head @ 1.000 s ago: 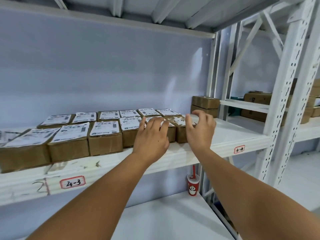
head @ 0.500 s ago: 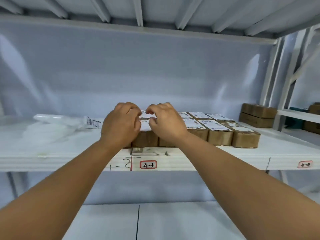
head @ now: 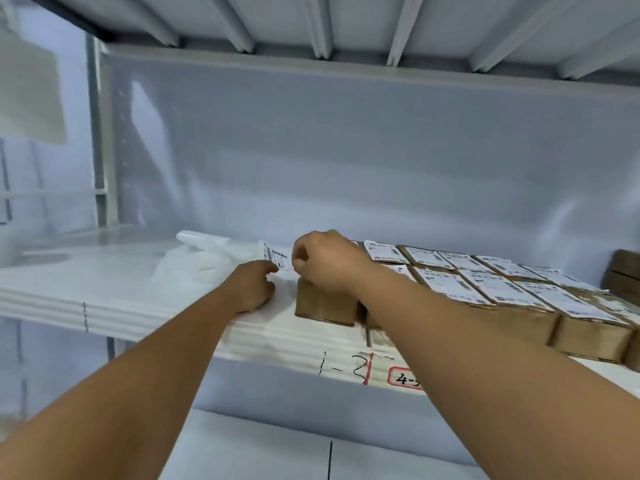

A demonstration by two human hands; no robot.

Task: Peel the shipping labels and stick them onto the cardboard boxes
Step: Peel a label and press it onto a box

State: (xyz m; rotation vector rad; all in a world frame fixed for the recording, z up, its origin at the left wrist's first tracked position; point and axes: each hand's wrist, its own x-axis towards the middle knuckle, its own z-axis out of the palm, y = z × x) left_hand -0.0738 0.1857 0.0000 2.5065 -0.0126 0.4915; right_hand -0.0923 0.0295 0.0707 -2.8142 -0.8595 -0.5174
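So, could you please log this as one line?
left hand: holds label | right hand: pinches label | boxes: on shelf

A white printed label (head: 277,259) stands tilted, raised just left of the boxes (head: 585,336). The brown boxes sit in two rows on the shelf (head: 138,299), with white labels on the tops that show.

White shelf (head: 104,289), red-edged tag (head: 404,377)

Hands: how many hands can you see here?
2. The left hand touches the lower corner of a label over the shelf; the right hand pinches the label's edge above the leftmost box. None seems hidden.
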